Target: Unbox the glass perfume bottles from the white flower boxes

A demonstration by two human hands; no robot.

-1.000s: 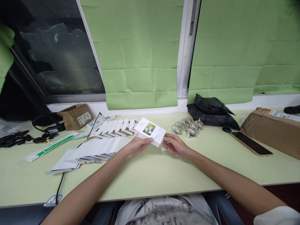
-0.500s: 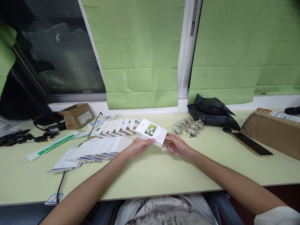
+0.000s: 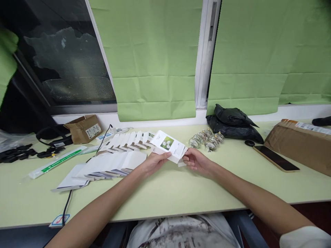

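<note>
A small white cardboard box (image 3: 168,144), printed with white flowers on green, is held up tilted above the table. My left hand (image 3: 156,162) grips its near left side, thumb on the printed face. At the box's right end, my right hand (image 3: 194,159) has its fingers closed on the end flap, which stands out from the opening. Some of those fingertips are hidden behind the flap. To the left, several flat white cartons (image 3: 108,165) lie overlapping in a row. Behind them stands a row of similar white boxes (image 3: 126,139).
Clear-wrapped round ornaments (image 3: 207,139) sit beyond my right hand, before black plastic bags (image 3: 231,122). A phone (image 3: 275,158) and a large brown carton (image 3: 301,144) lie at right. At left are a small brown box (image 3: 84,129), a green-striped packet (image 3: 60,161) and cables.
The flap at the box's right end now stands out further, with my right fingers at it. My left hand keeps its hold with hardly any movement.
</note>
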